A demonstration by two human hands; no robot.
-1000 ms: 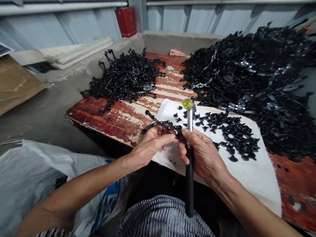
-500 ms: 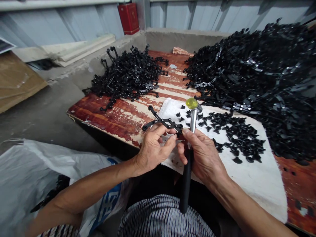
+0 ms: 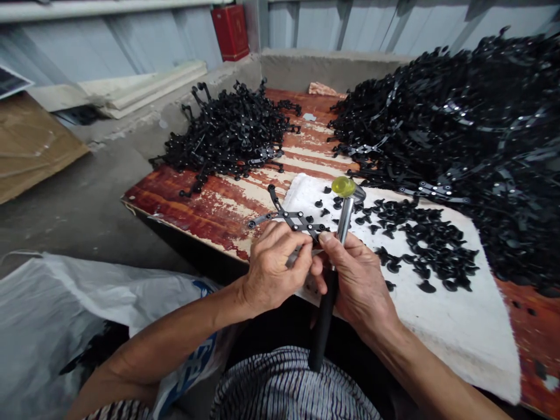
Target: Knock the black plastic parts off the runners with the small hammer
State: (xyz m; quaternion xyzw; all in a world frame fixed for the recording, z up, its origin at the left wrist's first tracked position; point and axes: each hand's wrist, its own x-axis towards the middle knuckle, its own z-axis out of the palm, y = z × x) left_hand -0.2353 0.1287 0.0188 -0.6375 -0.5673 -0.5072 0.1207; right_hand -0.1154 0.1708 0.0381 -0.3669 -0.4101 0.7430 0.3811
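Note:
My left hand (image 3: 275,262) is closed on a black scissor-like linkage (image 3: 297,221) of riveted bars, its long arms pointing up and left. My right hand (image 3: 361,274) grips a mallet (image 3: 326,309) with a black handle, a metal shaft and a yellow head face. The right thumb and a finger also pinch the near end of the linkage, and what lies between those fingertips is partly hidden. Beyond and to the right, small black caps with stems (image 3: 431,242) lie scattered over a white cloth (image 3: 464,344).
On the worn red board (image 3: 175,204) sits a heap of black linkages (image 3: 236,128) at the back left. A larger heap (image 3: 459,128) rises at the right. A white sack (image 3: 79,297) is at lower left, cardboard (image 3: 35,146) above it. A red box (image 3: 230,32) stands by the wall.
The mallet has tilted, its handle end swinging left and its head slightly right. The linkage has turned a little in my left fingers. Both hands keep their grip.

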